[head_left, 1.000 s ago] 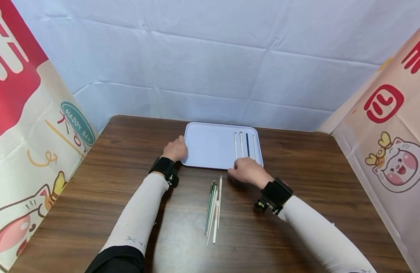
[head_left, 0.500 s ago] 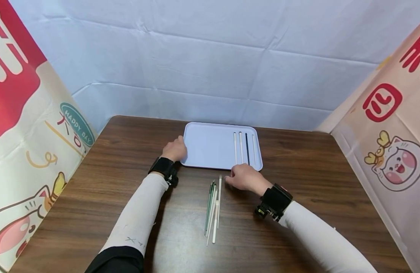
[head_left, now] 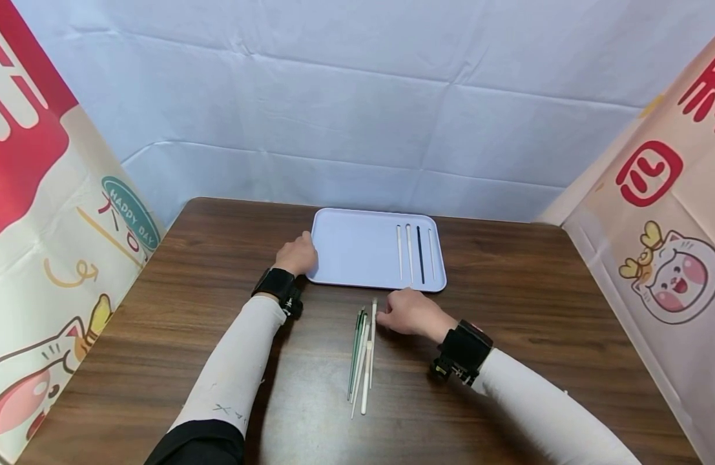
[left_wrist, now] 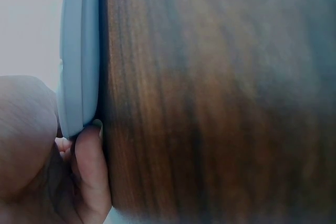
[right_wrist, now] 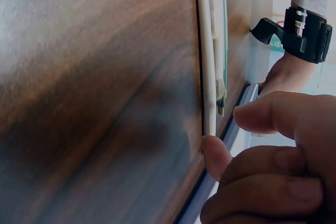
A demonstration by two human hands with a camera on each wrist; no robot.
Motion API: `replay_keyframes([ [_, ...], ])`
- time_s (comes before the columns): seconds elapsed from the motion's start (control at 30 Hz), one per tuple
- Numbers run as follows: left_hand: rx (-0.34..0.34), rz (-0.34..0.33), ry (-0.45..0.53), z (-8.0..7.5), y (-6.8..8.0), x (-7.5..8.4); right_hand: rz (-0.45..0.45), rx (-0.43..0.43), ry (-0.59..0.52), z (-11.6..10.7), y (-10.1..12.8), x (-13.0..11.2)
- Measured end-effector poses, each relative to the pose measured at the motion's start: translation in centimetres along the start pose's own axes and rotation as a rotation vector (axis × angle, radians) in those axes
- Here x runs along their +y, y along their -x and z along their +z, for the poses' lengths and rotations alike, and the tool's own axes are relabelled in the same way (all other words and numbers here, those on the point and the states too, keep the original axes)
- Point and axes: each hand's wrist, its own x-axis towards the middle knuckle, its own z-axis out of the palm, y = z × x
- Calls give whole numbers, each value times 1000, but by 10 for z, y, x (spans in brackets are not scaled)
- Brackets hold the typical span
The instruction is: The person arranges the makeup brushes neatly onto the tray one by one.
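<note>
My left hand (head_left: 297, 254) grips the near left corner of a pale tray (head_left: 351, 248); in the left wrist view a fingertip (left_wrist: 89, 153) curls under the rim. Inside the tray, on its right side, several slender sticks lie side by side, one of them a dark stick (head_left: 420, 255). My right hand (head_left: 412, 314) is beside the far end of a white paintbrush (head_left: 374, 323). In the right wrist view its thumb and index finger stand apart around that paintbrush (right_wrist: 208, 66), the index tip near or touching its end. Bristles (right_wrist: 220, 90) show on a neighbouring paintbrush.
Several paintbrushes, some with green handles (head_left: 355, 355), lie in a loose bundle before the tray on the brown wooden table (head_left: 217, 258). A pale cloth (head_left: 334, 116) hangs behind the table. Printed sheets (head_left: 653, 245) stand at both sides.
My right hand has drawn back from the tray's near edge and shifted left to the far end of the paintbrush bundle. My left hand stays on the tray corner.
</note>
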Motion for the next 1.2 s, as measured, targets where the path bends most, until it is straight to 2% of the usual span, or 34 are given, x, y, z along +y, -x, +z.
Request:
replay_keyframes([
  [0.33,2,3,-1,0,1,0,-6,-4,28,5,2,-4],
  [0.6,12,14,9,-2,3,1,16,-44,47,10,2,-9],
  [1.2,10,11,13,-1,4,1,48,-75,83,17,0,-18],
])
